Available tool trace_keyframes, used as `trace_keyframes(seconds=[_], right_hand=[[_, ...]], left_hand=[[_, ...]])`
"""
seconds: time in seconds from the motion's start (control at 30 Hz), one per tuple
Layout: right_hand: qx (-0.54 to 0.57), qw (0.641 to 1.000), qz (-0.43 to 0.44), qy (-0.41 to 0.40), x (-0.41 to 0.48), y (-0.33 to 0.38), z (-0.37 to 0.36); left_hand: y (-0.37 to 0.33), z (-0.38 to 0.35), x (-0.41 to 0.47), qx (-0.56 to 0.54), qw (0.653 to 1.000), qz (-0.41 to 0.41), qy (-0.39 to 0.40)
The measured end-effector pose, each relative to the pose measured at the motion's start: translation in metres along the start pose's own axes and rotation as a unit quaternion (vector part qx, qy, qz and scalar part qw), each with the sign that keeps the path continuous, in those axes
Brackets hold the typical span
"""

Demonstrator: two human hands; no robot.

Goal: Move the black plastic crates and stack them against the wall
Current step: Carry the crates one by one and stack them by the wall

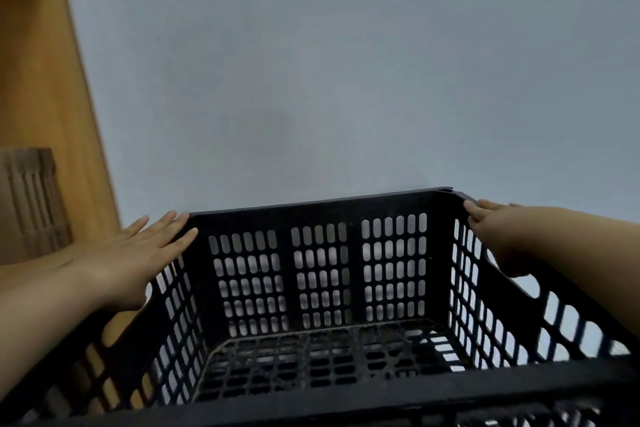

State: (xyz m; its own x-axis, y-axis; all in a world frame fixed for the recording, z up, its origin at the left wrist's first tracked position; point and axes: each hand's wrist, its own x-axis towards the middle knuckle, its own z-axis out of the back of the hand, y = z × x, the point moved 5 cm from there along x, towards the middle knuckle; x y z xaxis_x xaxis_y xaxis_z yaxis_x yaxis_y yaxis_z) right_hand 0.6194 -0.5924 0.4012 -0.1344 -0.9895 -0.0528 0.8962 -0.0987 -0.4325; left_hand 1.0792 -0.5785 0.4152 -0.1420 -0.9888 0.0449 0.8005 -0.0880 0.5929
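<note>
A black plastic crate point(322, 274) with slotted walls and floor fills the lower half of the head view, its far wall close to the grey wall point(346, 80). My left hand point(135, 253) lies flat with straight fingers along the crate's left rim, fingertips near the far left corner. My right hand point(498, 229) rests over the right rim near the far right corner, fingers extended along the edge. The crate is empty inside. A second black rim shows at the bottom edge, beneath it.
A wooden cabinet side point(45, 97) stands at the left against the wall. A ribbed cardboard piece point(31, 201) sits on a wooden shelf at the far left.
</note>
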Motion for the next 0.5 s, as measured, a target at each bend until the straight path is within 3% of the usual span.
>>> trace_keyframes(seconds=[0.37, 0.5], right_hand=[[0.009, 0.999, 0.001, 0.045, 0.025, 0.031, -0.008], [-0.043, 0.997, 0.002, 0.066, 0.025, 0.037, -0.005]], left_hand=[[0.004, -0.052, 0.03, -0.019, 0.999, -0.011, 0.03], [0.006, -0.053, 0.039, -0.022, 0.999, -0.002, 0.035]])
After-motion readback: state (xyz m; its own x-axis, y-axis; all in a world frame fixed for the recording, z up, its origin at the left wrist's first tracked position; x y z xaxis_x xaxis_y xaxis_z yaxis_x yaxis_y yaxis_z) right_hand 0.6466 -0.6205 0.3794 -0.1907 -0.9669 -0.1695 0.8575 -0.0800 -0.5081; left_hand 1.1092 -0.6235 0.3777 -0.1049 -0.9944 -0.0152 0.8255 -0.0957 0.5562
